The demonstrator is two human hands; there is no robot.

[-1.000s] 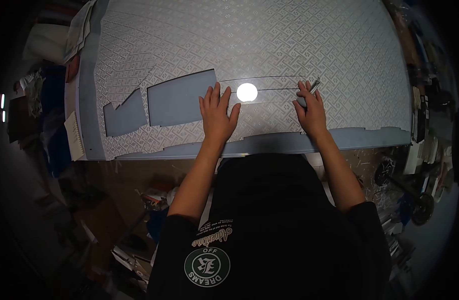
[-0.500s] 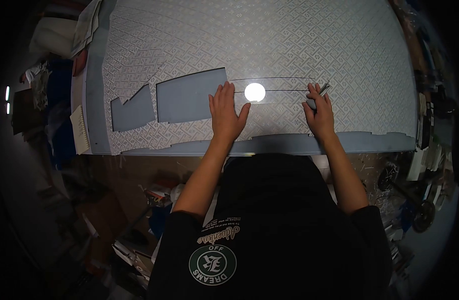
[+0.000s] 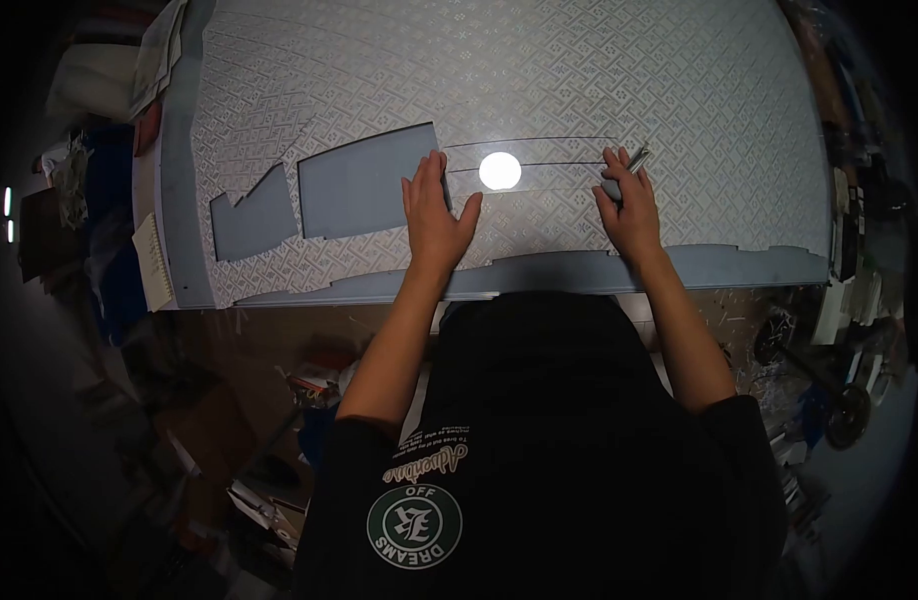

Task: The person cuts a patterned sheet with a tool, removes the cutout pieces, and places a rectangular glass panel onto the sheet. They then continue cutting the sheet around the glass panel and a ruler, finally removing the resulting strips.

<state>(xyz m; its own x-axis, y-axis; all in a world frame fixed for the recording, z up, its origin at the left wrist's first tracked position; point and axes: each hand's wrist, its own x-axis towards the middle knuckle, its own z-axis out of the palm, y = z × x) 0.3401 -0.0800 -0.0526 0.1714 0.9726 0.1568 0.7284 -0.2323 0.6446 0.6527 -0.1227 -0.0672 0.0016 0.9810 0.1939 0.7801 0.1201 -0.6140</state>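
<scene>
My left hand (image 3: 437,225) lies flat with its fingers stretched out and thumb apart, at the left end of a clear template (image 3: 539,178) marked with dark lines. At the template's right end, my right hand (image 3: 631,215) curls around a slim silvery tool (image 3: 639,157); its exact kind is hard to make out. Beneath both hands spreads a pale patterned fabric (image 3: 379,75). Just left of my left hand, a large cut-out opening (image 3: 364,180) shows the blue-grey tabletop. A smaller, notched opening (image 3: 254,220) is farther left.
A strip of bare table edge (image 3: 579,272) runs along the front. At the left side are a spiral notepad (image 3: 152,262) and some papers (image 3: 161,55). A wheeled metal stand (image 3: 847,415) and clutter are on the floor at the right. A bright round glare spot lies between my hands.
The view has shifted slightly, so the table sits a little higher and farther left. Both hands keep their places on the template, and the tool stays in my right hand.
</scene>
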